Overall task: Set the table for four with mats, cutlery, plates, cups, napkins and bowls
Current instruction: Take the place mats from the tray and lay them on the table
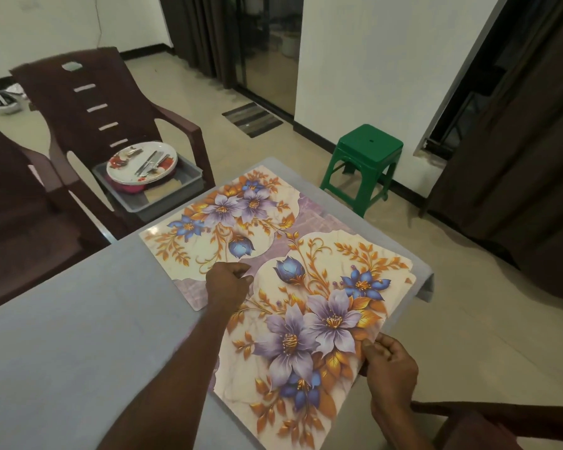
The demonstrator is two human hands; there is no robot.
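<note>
A floral mat [306, 336] with purple and blue flowers is held slightly lifted over the table's near right part. My left hand [228, 284] pinches its far left edge. My right hand [389, 362] grips its right edge, thumb on top. Underneath, another floral mat [218, 222] lies flat on the grey table [78, 336], reaching toward the far corner; more mat edges show at the right [410, 277]. A stack of white plates [142, 162] with cutlery on top sits in a grey tub [166, 196] on a chair.
Two dark brown plastic chairs [88, 102] stand left of the table, one carrying the tub. A green stool [366, 160] stands beyond the table's far right corner. Dark curtains hang at the right and back. A dark chair arm [468, 414] shows near my right wrist.
</note>
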